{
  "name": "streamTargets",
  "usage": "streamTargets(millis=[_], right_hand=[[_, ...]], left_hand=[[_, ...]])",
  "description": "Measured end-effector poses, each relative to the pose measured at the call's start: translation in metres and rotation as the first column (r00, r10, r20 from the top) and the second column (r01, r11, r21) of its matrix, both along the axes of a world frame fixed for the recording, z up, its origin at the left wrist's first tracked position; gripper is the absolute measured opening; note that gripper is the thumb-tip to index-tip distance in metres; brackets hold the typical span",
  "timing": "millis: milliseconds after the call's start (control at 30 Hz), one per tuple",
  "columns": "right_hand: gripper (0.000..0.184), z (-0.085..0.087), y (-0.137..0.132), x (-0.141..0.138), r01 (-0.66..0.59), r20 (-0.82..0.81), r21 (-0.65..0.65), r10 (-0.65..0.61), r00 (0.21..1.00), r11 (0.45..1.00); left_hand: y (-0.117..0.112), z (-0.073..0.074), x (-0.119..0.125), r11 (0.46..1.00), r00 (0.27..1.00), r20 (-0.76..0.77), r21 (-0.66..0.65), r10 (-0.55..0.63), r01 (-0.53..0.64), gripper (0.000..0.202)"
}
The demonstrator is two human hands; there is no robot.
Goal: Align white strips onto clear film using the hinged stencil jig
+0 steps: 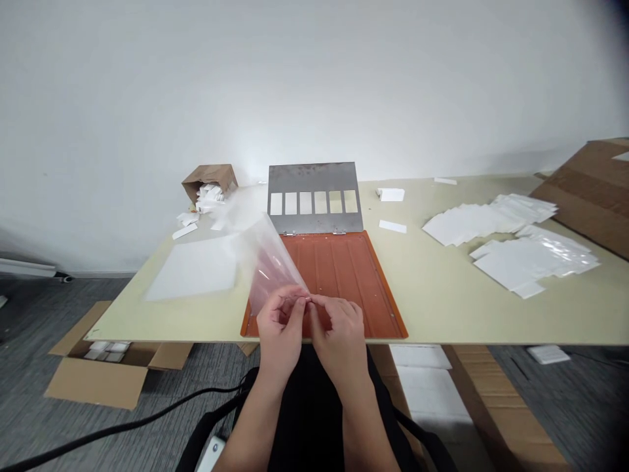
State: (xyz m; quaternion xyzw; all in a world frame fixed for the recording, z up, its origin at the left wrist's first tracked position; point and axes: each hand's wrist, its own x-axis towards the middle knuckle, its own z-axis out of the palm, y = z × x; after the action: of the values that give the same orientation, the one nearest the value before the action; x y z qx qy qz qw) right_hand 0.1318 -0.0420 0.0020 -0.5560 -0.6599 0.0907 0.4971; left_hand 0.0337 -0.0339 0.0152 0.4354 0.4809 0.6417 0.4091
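Above the orange tray (344, 262), both hands' fingers (295, 308) pinch the clear bag (268, 259) at its near edge

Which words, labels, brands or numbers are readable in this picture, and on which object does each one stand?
No text can be read anywhere in this view.
The bag, pinched by the left hand and the right hand: clear, no print visible.
The orange tray and the metal plate: plain, no marks visible.
The white packets and the brown box: any print is too small to tell.
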Motion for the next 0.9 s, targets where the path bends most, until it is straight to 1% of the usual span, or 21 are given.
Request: streamTargets(millis=[67, 200, 400, 533, 733, 900], right_hand=[[0.016, 0.0, 0.0, -0.002, 0.023, 0.024, 0.017, -0.023, 0.999, 1.0], [0.017, -0.001, 0.001, -0.005, 0.05, 0.022, 0.024, -0.051, 0.998, 0.998], [0.018, -0.005, 0.005, -0.003, 0.034, 0.014, 0.014, -0.034, 0.999, 0.999], [0.017, -0.003, 0.004, -0.001, 0.018, 0.012, 0.013, -0.018, 1.0, 1.0], [0.017, 0.005, -0.001, 0.004, -0.058, -0.039, -0.019, 0.057, 0.998, 0.998], [0.014, 0.008, 0.001, 0.011, -0.123, -0.085, -0.081, 0.117, 0.99, 0.989]], left_hand=[[-0.001, 0.0, 0.0, 1.0, 1.0, -0.027, 0.007, 0.006, -0.006, 0.013], [-0.002, 0.0, 0.0, 1.0, 0.998, -0.062, 0.008, 0.019, -0.019, 0.014], [-0.003, -0.002, 0.001, 0.999, 0.994, -0.106, 0.028, 0.025, -0.022, 0.01], [-0.002, -0.002, 0.001, 1.0, 0.995, -0.097, 0.015, 0.019, -0.017, 0.011], [-0.003, 0.002, 0.001, 1.0, 0.996, -0.088, 0.003, 0.02, -0.02, 0.012], [-0.003, 0.003, 0.0, 0.998, 0.99, -0.134, 0.044, 0.047, -0.042, 0.013]])
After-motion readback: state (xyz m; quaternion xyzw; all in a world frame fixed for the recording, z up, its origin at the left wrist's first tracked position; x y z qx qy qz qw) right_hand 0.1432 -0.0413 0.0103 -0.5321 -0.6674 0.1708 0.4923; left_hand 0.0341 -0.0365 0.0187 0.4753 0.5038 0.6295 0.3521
